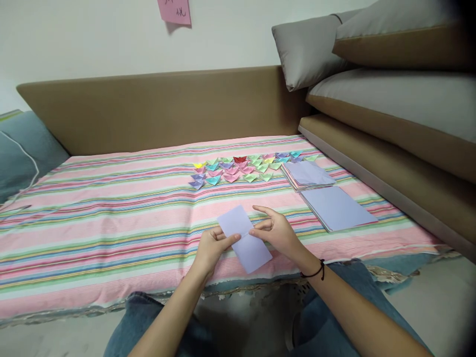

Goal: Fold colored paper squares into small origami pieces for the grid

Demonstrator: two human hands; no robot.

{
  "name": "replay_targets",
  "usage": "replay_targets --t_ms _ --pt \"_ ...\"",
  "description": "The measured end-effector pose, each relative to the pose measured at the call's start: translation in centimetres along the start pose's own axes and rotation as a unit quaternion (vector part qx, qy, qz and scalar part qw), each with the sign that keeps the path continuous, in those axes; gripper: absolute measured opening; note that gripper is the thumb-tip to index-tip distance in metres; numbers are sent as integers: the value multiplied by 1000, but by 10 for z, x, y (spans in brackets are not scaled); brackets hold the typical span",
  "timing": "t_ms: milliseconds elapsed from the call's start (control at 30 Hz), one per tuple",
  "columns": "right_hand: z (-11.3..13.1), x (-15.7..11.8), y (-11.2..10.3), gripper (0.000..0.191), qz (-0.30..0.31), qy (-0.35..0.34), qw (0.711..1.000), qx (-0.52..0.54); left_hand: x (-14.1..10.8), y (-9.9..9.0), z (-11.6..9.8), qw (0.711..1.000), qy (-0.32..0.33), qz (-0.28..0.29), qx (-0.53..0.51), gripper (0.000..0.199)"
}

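Observation:
A pale lilac sheet of paper (253, 254), creased across its middle, is held up between my hands above the front of the striped cloth (148, 218). My left hand (213, 248) pinches its left edge at the crease, thumb on top. On the opposite edge, my right hand (277, 232) grips the crease between thumb and fingers, with the index finger stretched out. Beyond the hands, several small folded paper boats (231, 177) in many colours stand in rows. To the right lie a stack of lilac paper squares (338, 208) and a pile of folded papers (308, 174).
A brown backboard (167, 111) runs along the far side below a white wall, where a pink note (174, 11) hangs. Grey and brown cushions (401, 99) are piled at the right. A blue cushion (31, 153) with a white cable rests at the left.

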State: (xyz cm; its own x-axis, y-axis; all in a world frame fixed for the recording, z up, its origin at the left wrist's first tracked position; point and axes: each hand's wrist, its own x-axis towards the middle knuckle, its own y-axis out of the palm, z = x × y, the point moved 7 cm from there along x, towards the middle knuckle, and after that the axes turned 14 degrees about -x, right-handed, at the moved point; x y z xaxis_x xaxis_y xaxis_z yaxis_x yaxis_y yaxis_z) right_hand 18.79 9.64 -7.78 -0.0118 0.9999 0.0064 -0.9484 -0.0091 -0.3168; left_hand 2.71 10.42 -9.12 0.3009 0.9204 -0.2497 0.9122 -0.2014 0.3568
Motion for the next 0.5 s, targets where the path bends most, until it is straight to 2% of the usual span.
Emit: replay_targets --t_ms 300,400,500 --pt "-2 0 -3 75 21 2 1000 -11 6 -16 -8 998 21 -35 -43 28" --pt "-3 -3 1 76 60 3 998 -19 5 -17 -19 998 55 -9 -22 32" --pt "-4 -2 3 77 95 4 995 -22 3 -14 -24 997 58 45 11 42"
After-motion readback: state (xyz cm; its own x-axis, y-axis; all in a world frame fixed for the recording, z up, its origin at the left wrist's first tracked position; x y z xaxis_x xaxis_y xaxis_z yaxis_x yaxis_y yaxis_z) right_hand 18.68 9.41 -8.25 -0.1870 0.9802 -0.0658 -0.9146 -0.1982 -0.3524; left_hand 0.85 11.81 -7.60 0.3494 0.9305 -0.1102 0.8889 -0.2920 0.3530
